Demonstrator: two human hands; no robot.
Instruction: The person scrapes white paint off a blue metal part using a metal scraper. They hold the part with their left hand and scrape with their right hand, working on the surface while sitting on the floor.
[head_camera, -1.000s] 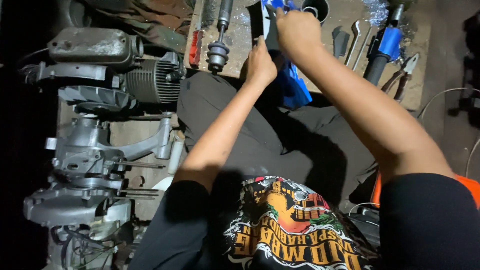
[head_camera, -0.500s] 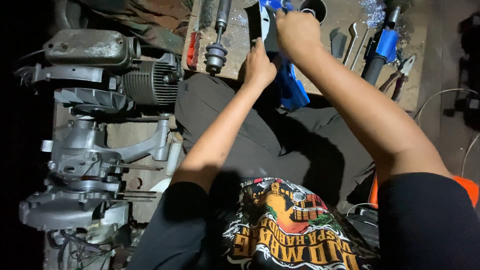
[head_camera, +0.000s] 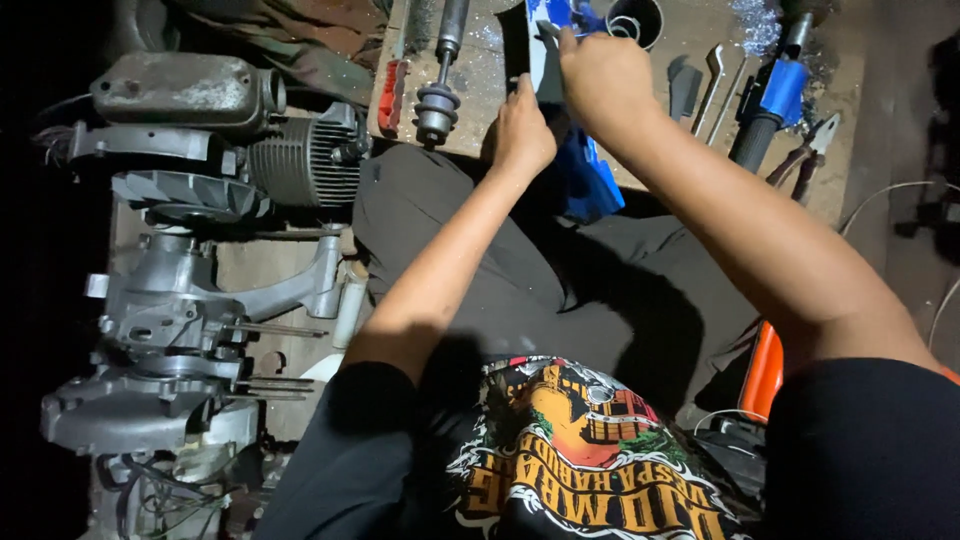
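Blue part (head_camera: 585, 185) — seemingly under both hands.

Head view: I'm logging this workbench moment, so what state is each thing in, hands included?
Left hand: closed on the lower edge of the blue part.
Right hand: gripping the blue part from above.
Blue part: held between both hands, over the lap.
Engine assembly: lying on the floor, bare studs sticking out.
Shock absorber: lying flat on the board.
Pliers: lying on the board, untouched.
Wrenches: lying side by side, untouched.

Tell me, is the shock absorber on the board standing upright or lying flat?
Lying flat: the shock absorber rests lengthwise on the wooden board.
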